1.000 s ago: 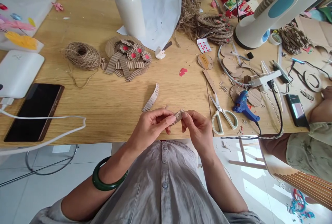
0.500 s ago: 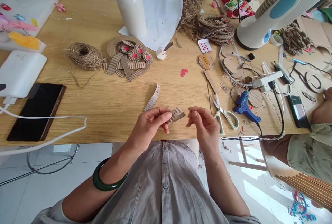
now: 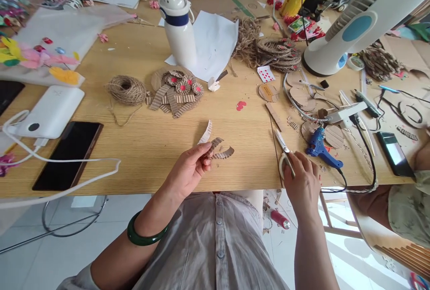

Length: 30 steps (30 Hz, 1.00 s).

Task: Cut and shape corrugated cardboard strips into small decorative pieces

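My left hand [image 3: 188,169] pinches a short strip of corrugated cardboard [image 3: 216,142] between thumb and fingers, above the table's front edge. A second curved corrugated piece [image 3: 225,153] shows just beside it; I cannot tell whether the fingers hold it too. Behind the hand, a paler corrugated strip [image 3: 205,131] lies on the table. To the right, my right hand [image 3: 302,180] is closed over the handles of the scissors [image 3: 282,142]. Their blades point away from me, and the fingers partly cover the handles. A round cardboard piece with red-centred flowers [image 3: 176,90] lies farther back.
A blue glue gun [image 3: 320,149] and its cord lie right of the scissors, near cardboard discs [image 3: 332,136]. Twine [image 3: 126,90], a phone [image 3: 69,155] and a power bank [image 3: 50,110] are at left. A white bottle [image 3: 179,34] stands behind. Another person's arm [image 3: 422,155] rests far right.
My right hand has moved right, from beside the cardboard onto the scissors. My left hand still holds cardboard, now turned, with a second curved piece showing. The view has shifted slightly.
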Tool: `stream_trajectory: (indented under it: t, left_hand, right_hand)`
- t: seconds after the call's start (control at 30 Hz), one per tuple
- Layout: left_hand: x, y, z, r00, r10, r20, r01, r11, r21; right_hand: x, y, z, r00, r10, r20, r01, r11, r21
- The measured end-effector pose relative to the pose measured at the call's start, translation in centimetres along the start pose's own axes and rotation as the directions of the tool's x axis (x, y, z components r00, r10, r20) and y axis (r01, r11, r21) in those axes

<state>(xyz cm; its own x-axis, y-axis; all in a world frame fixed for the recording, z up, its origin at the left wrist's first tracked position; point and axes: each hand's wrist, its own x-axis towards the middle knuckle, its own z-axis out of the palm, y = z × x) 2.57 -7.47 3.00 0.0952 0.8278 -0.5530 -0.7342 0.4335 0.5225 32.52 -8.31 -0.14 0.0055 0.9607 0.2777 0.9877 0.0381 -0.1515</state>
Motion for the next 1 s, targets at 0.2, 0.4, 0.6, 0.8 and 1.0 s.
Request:
stream_trajectory:
  t: [0.2,0.4,0.6,0.8,1.0]
  left_hand:
    - [1.3,3.1,-1.5,1.000,0.023,0.019,-0.021,0.995,-0.096]
    - [5.4,6.6,-1.8,0.999,0.031,0.017,-0.029,0.997,-0.075]
    - [8.9,6.2,-1.0,0.978,-0.135,0.159,0.128,0.990,0.053]
    - [9.3,6.3,-1.1,0.947,-0.214,0.239,0.191,0.975,0.113]
    - [8.9,6.2,-1.8,0.961,-0.152,0.232,0.149,0.988,0.029]
  right_hand:
    - [1.1,-0.1,0.6,0.998,-0.047,-0.050,0.055,0.984,0.169]
    - [0.8,-1.8,3.2,0.971,-0.025,-0.237,0.084,0.966,0.243]
    - [0.9,-2.2,3.9,0.951,0.042,-0.308,0.021,0.980,0.198]
    - [0.8,-2.3,3.6,0.926,0.008,-0.378,0.005,0.999,0.034]
    - [1.1,-2.3,3.6,0.954,0.006,-0.300,0.019,0.997,0.081]
